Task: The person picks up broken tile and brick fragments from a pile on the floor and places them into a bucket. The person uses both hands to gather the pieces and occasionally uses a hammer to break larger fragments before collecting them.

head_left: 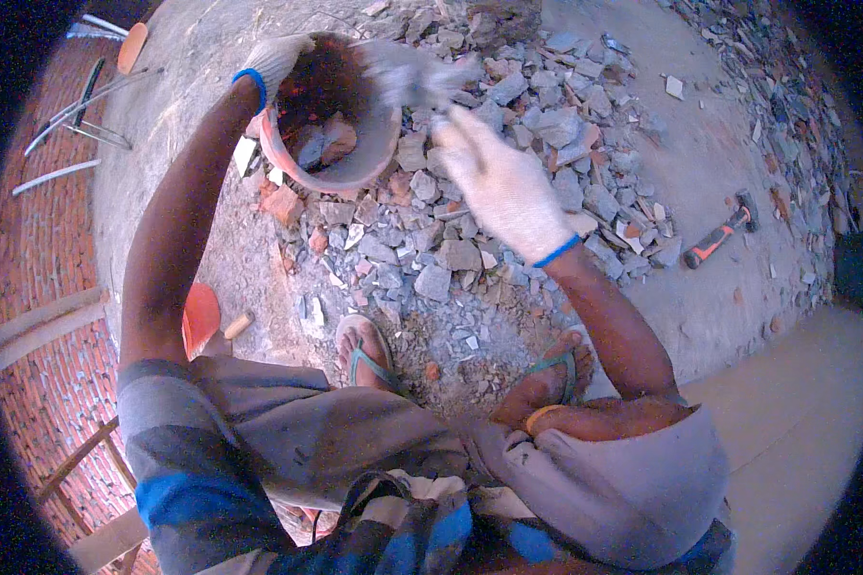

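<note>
– Grey, dusty ground (686, 321) spreads under and around both of your hands, and red brickwork (48, 230) fills the far side, well to the left of your left hand. What is the biggest thing on this ground?

– It is a heap of broken rubble (460, 254), grey pieces mostly, with some reddish ones among them. It lies below your right hand, and reaches also beyond it and to both its sides.

– And the bucket (366, 174)?

– You have it between your two hands, tilted, with its wide mouth facing toward you. Its rim is pale and reddish. Your left hand (285, 65), in a white glove with blue cuff, is closed on its upper left edge.

– What does your right hand (508, 187) do?

– Gloved the same, it points with its fingers toward the bucket's mouth, beside a blurred grey-white patch (417, 79). Whether it is holding something, I cannot tell, because the fingertips are blurred also.

– Are there smaller things?

– Yes. One hammer (721, 235) with orange and dark handle lies to the right of your right hand, well apart from it. Below your left hand, inside the bucket, some stones (328, 144) are resting.
</note>
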Motion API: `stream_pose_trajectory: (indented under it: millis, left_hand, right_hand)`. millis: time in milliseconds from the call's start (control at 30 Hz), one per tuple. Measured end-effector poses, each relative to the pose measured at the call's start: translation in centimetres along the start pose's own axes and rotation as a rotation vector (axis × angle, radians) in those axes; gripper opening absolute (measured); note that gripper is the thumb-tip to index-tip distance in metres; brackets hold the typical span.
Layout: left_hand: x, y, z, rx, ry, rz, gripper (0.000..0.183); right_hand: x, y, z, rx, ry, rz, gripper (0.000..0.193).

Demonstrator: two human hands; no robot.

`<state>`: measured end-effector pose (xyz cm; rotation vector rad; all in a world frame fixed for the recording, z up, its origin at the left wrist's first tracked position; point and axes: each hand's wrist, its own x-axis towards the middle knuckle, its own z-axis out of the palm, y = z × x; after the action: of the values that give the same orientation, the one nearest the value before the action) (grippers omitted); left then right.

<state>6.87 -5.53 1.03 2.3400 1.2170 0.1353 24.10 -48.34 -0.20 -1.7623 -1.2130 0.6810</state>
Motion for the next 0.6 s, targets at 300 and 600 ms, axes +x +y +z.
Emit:
stream_pose_trajectory:
  millis: [300, 600]
  left_hand:
    - [-1.1, -0.9, -0.8, -0.218, -0.150, 0.093, 0.050]
    - [0.0, -0.9, -0.7, -0.360, -0.142, -0.022, 0.043]
  right_hand:
    - [-3.8, 8.3, -5.5, -0.069, 0.369, 0.269, 0.057]
    - [-11.8, 21.8, -22.4, -0.015, 0.615, 0.757, 0.062]
